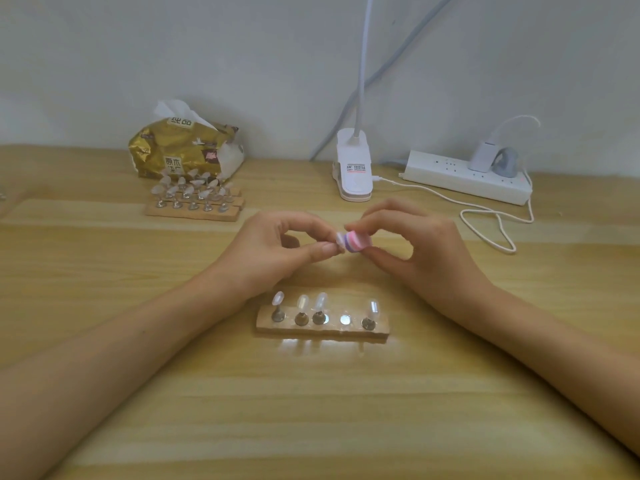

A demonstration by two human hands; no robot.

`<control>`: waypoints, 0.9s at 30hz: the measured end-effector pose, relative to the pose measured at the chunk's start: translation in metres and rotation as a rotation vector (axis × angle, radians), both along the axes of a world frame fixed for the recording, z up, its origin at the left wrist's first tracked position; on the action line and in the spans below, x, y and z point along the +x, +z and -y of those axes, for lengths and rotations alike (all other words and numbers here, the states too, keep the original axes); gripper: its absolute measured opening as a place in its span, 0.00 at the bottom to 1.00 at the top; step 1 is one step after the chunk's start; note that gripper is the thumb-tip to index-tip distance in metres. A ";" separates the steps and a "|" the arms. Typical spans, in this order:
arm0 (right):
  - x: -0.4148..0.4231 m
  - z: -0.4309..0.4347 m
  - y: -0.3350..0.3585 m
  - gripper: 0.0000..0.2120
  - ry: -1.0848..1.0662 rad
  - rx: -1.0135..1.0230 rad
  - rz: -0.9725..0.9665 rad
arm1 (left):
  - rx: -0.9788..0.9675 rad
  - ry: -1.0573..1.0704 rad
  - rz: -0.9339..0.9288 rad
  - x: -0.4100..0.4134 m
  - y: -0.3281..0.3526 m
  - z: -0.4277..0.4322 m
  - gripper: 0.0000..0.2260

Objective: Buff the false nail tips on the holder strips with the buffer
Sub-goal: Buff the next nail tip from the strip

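left hand (277, 251) pinches a nail tip (338, 241) against the buffer (358, 241) pinched in right hand (422, 251); near holder strip (322, 330) on desk (138, 375) carries four tips (303, 301), far strips (194, 206) beside tissue pack (183, 154).

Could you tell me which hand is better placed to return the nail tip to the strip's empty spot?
Probably left: the left hand pinches the nail tip, while the right hand grips the buffer. The empty spot sits near both.
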State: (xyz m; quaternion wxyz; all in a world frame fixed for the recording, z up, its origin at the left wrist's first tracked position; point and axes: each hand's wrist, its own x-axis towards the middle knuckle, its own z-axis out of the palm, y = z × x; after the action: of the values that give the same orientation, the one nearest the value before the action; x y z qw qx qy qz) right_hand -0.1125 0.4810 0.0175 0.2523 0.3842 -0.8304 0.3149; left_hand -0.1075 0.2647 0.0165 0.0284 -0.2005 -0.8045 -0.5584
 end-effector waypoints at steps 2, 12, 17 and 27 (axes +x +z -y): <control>-0.002 -0.005 0.002 0.04 -0.050 -0.048 0.041 | 0.012 -0.019 0.001 0.001 0.001 0.000 0.00; 0.009 0.003 0.003 0.12 0.017 -0.175 0.136 | 0.081 -0.026 0.010 0.004 0.007 0.002 0.10; 0.011 0.004 0.009 0.07 0.098 -0.162 0.021 | 0.041 -0.026 0.002 0.003 0.006 0.000 0.05; 0.004 0.003 0.001 0.05 0.095 -0.005 -0.065 | 0.067 -0.018 0.024 0.004 0.006 -0.002 0.07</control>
State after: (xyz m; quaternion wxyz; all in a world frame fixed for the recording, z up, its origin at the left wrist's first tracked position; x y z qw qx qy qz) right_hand -0.1080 0.4777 0.0186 0.2647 0.4325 -0.8019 0.3158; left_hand -0.1039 0.2669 0.0226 0.0204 -0.1997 -0.7839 -0.5875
